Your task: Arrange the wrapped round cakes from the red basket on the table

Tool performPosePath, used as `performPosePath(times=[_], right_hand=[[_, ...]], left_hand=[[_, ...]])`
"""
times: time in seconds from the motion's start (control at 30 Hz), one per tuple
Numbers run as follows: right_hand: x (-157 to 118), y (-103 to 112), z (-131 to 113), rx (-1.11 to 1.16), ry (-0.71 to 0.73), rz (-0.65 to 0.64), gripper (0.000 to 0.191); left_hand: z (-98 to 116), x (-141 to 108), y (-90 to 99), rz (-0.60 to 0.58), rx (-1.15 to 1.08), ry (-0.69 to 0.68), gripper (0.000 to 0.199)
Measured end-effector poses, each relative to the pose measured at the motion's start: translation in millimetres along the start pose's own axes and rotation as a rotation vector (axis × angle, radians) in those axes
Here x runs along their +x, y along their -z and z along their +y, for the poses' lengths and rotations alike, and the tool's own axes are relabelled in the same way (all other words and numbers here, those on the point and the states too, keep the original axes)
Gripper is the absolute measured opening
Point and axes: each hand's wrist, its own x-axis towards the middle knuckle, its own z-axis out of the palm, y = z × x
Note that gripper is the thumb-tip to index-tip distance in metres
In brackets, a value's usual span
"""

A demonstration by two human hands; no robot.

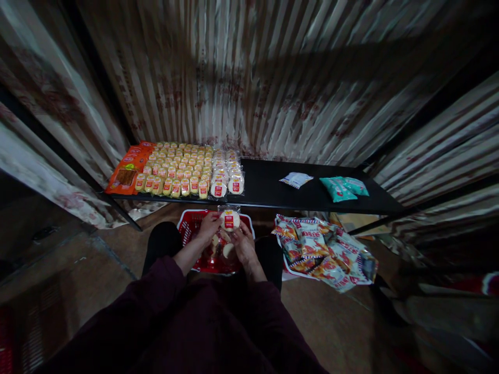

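Observation:
Between my two hands is a round, pale packaged cake [230, 220] in a clear wrapper with a red label, held above a red basket [184, 224]. My left hand [209, 227] grips its left edge, and my right hand [244, 242] has its fingers closed on the right edge. More of the pale round packs [228, 250] lie in the basket below. On the black shelf [261, 179] in front, similar round packs [235, 185] stand in two columns, beside rows of small yellow packaged cakes [175, 174].
Orange snack bags [127, 171] lie at the shelf's left end. Farther right on it are a white packet [296, 179] and teal packets [339, 188]. A second basket heaped with snack bags [314, 240] stands on the floor to the right. Patterned curtains [234, 78] hang behind.

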Motion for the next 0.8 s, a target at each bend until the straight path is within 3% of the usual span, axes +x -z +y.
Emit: performPosePath(times=[0.13,0.3,0.4,0.5,0.67,0.8], right_hand=[[-2,-2,0,-0.117,0.125,0.038,0.045],[-3,-2,0,-0.261,0.278,0.017,0.041],[-4,0,3,-0.374,0.33,0.02,0.038],[-4,2,8,-0.576,0.484,-0.02,0.035],[-8,-1,16,-0.973,0.723,-0.046,0.036],[-15,-5,13,-1.072,0.796,-0.143,0.038]], left_hand=[[-5,-5,-10.6,0.07,-0.015,-0.019,0.024],[3,-19,-18.8,-0.097,-0.236,0.043,0.026],[6,-23,-20.3,-0.143,-0.345,0.088,0.032],[5,-24,-21.5,-0.168,-0.495,0.084,0.039],[4,-23,-21.5,-0.14,-0.69,0.071,0.039],[3,-16,-13.6,-0.084,-0.694,0.205,0.034]])
